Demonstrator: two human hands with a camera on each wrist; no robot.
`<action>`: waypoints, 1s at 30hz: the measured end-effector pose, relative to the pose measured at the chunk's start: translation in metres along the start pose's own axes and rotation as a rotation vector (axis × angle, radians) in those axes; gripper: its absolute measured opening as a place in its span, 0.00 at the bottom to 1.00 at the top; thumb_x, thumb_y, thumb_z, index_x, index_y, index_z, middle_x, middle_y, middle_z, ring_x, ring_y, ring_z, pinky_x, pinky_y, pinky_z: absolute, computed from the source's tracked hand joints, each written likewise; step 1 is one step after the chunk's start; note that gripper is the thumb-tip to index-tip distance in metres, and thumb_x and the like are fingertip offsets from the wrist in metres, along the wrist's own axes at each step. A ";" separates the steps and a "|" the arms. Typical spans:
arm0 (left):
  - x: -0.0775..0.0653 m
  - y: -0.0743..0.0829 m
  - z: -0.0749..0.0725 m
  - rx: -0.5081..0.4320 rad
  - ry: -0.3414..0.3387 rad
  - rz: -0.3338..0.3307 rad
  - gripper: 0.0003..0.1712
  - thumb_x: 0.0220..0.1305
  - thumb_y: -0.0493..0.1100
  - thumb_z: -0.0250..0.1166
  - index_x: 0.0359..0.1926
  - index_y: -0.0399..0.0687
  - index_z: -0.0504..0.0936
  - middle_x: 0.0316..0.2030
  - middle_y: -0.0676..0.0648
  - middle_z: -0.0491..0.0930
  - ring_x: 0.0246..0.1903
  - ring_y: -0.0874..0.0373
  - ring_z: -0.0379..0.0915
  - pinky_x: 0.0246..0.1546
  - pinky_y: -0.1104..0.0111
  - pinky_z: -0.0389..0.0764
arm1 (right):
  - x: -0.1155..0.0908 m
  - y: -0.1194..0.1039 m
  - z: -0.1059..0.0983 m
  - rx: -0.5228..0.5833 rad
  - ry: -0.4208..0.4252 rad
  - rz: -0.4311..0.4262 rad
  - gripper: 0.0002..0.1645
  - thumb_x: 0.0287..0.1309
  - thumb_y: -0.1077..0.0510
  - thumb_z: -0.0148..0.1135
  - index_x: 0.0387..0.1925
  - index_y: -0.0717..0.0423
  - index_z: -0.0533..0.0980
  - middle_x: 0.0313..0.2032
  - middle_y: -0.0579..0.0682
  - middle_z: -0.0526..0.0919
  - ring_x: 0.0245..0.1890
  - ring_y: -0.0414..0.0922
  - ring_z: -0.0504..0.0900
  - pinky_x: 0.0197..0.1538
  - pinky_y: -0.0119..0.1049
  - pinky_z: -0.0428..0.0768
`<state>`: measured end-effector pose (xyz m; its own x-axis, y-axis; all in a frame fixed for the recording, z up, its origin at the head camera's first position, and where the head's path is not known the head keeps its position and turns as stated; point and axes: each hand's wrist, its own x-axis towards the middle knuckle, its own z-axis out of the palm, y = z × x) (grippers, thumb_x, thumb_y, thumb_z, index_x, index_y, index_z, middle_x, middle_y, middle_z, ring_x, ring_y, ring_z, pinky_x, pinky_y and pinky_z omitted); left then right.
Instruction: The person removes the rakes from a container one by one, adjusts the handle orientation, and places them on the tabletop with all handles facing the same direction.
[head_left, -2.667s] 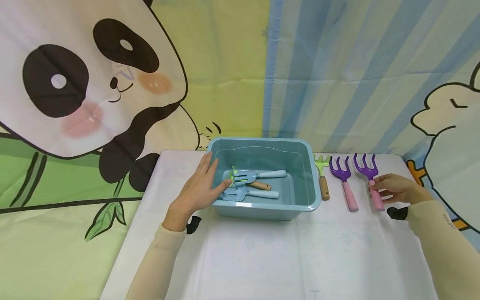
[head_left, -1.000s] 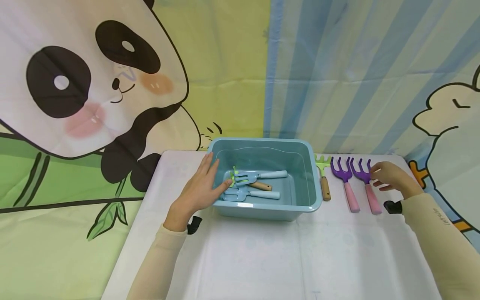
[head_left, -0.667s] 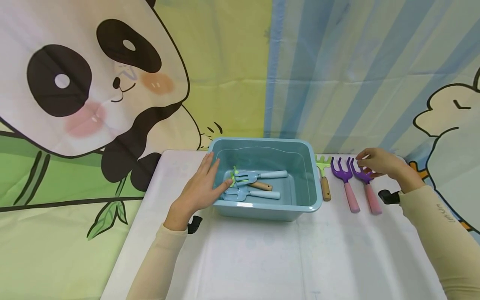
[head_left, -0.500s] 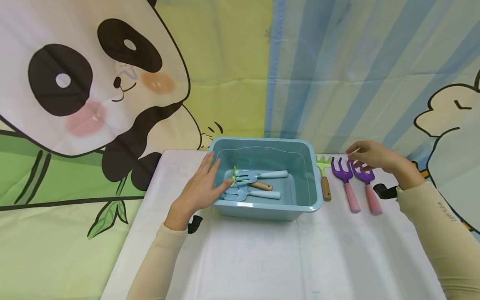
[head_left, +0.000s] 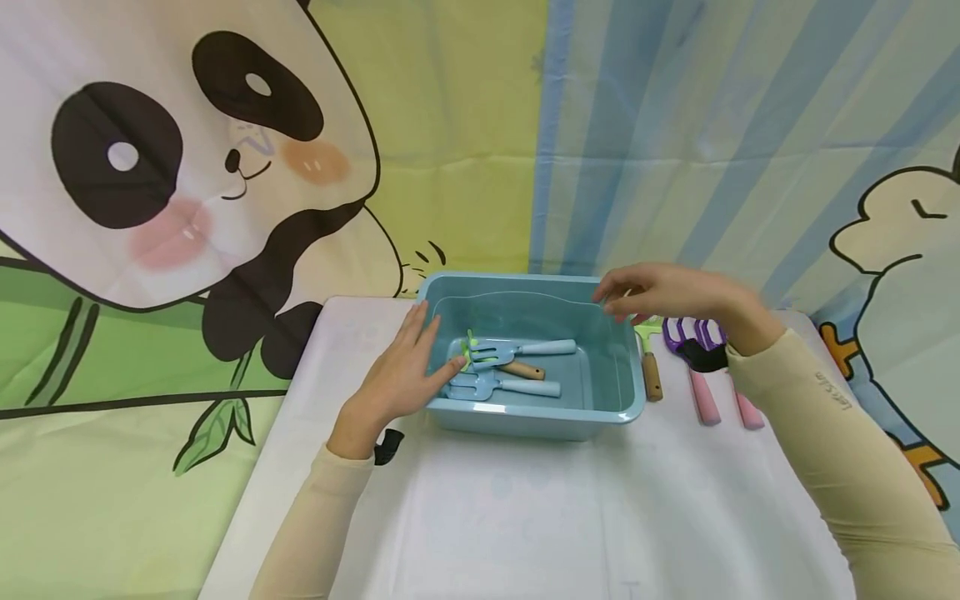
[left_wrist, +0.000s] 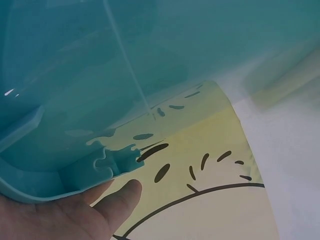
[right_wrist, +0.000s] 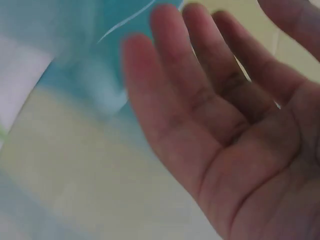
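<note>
- Presently, the left hand [head_left: 397, 379] lies at the left rim of the blue bin [head_left: 536, 412], fingers extended and thumb spread; no grip is evident.
- Right hand [head_left: 663, 292]: fingers loosely bent, holding nothing, over the bin's back right corner; whether it touches the rim cannot be told.
- Within the bin: two pale-blue forks [head_left: 546, 348] and a wooden-handled tool [head_left: 521, 370], toward the left end.
- Beside the right wall: a green rake [head_left: 651, 375], then two purple forks [head_left: 703, 398], partly hidden.
- Technique, as judged: clear the rim from above, pinch any handle mid-length, steady the left side.
</note>
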<state>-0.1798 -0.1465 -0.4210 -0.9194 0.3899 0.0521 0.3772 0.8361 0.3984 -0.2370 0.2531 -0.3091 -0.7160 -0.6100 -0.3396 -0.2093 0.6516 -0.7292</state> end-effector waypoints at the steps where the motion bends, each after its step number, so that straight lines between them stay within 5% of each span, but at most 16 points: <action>1: 0.000 0.000 0.000 -0.001 0.000 0.000 0.56 0.69 0.77 0.42 0.78 0.38 0.51 0.79 0.41 0.36 0.77 0.53 0.25 0.69 0.48 0.58 | 0.009 -0.007 0.001 -0.010 -0.032 -0.008 0.22 0.74 0.51 0.56 0.62 0.57 0.72 0.54 0.56 0.78 0.51 0.52 0.79 0.54 0.49 0.79; 11: 0.001 -0.001 0.000 -0.006 0.016 0.008 0.56 0.68 0.77 0.42 0.77 0.37 0.52 0.79 0.41 0.37 0.77 0.53 0.25 0.69 0.47 0.58 | 0.093 -0.039 0.029 -0.055 -0.238 -0.005 0.21 0.73 0.56 0.56 0.62 0.57 0.74 0.50 0.54 0.81 0.48 0.52 0.81 0.51 0.50 0.80; 22: 0.001 -0.001 0.002 -0.003 0.014 -0.001 0.55 0.68 0.77 0.42 0.78 0.39 0.53 0.79 0.43 0.36 0.77 0.53 0.26 0.67 0.48 0.61 | 0.153 -0.011 0.084 -0.070 -0.419 0.141 0.21 0.69 0.59 0.57 0.61 0.54 0.76 0.56 0.54 0.78 0.53 0.53 0.79 0.52 0.52 0.80; 30: 0.001 -0.002 0.002 -0.009 0.023 0.008 0.55 0.68 0.77 0.42 0.78 0.39 0.53 0.79 0.43 0.36 0.77 0.52 0.26 0.67 0.47 0.61 | 0.168 0.002 0.111 -0.179 -0.557 0.246 0.28 0.69 0.59 0.60 0.69 0.56 0.69 0.48 0.59 0.77 0.49 0.59 0.77 0.56 0.56 0.77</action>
<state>-0.1809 -0.1468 -0.4238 -0.9188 0.3873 0.0758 0.3832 0.8296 0.4061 -0.2842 0.1015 -0.4334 -0.3129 -0.5450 -0.7778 -0.2253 0.8382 -0.4967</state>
